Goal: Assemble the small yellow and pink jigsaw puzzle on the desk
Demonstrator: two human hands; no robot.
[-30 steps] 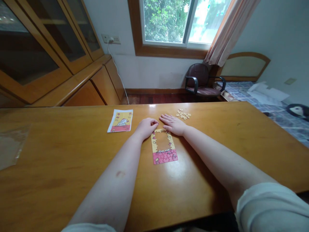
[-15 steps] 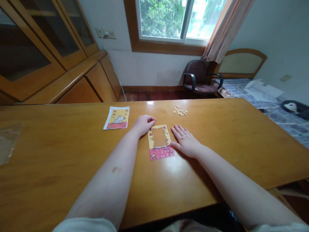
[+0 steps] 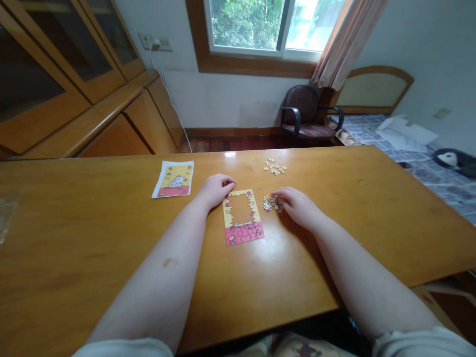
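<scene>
A partly assembled jigsaw puzzle (image 3: 243,232) lies on the table, its yellow and pink border joined around an open middle. At its upper left corner rests my left hand (image 3: 216,191), fingers curled together; whether they hold anything is hidden. My right hand (image 3: 295,204) is to the right of the puzzle, its bent fingertips closed on a small group of loose puzzle pieces (image 3: 267,204) with white and dark printing. Part of that group is covered by the fingers.
Farther back lies a pile of pale puzzle pieces (image 3: 275,168). A printed picture sheet (image 3: 173,181) with a white animal is at the left. Clear plastic (image 3: 7,215) lies at the table's (image 3: 111,223) left edge. Beyond are a chair (image 3: 305,111) and a bed (image 3: 390,141).
My right hand has lifted from lying flat beside the puzzle and shifted right, fingers now bent. The loose pieces beside the puzzle have come into view. My left hand stays at the corner.
</scene>
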